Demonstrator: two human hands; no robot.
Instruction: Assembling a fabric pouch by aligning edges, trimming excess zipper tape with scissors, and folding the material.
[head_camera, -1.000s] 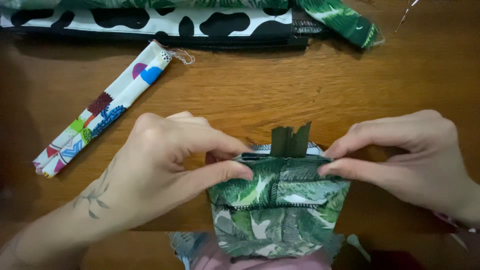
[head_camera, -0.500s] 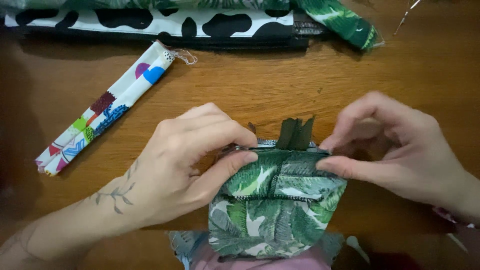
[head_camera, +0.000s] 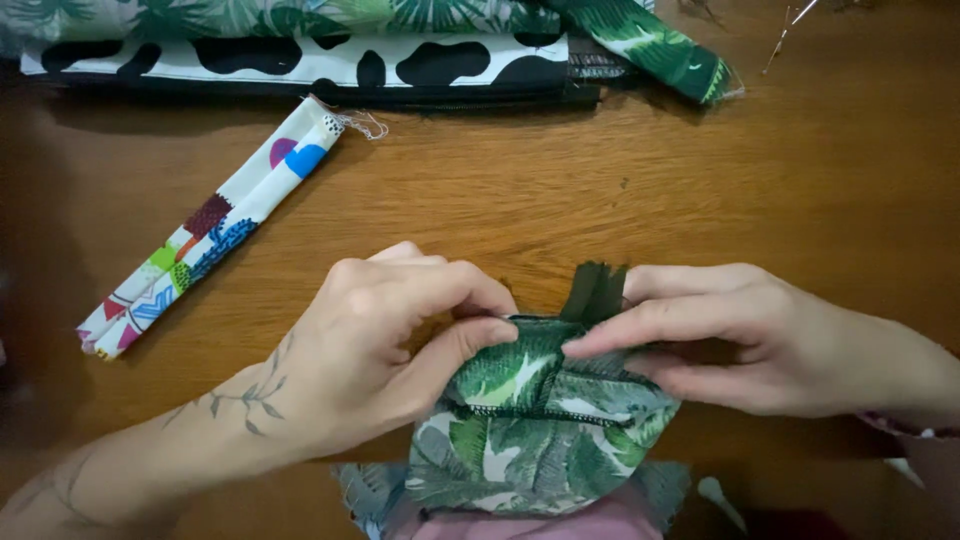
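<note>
A small pouch of green leaf-print fabric (head_camera: 530, 430) lies at the near edge of the wooden table (head_camera: 560, 190). A dark green zipper tail (head_camera: 595, 290) sticks up from its top edge. My left hand (head_camera: 385, 345) pinches the pouch's upper left corner between thumb and fingers. My right hand (head_camera: 740, 335) grips the upper right edge, its index finger laid across the top just under the zipper tail. Both hands touch the fabric, and their fingertips nearly meet at the middle.
A folded strap of white fabric with colourful prints (head_camera: 215, 235) lies diagonally at the left. Along the far edge lie a cow-print fabric piece (head_camera: 300, 62) and more leaf-print cloth (head_camera: 650, 45). A pink fabric edge (head_camera: 540, 525) shows below the pouch.
Both hands have moved inward along the pouch's top edge, folding and squeezing it. The right hand's fingers now lie flatter across the top, and the pouch looks more bunched.
</note>
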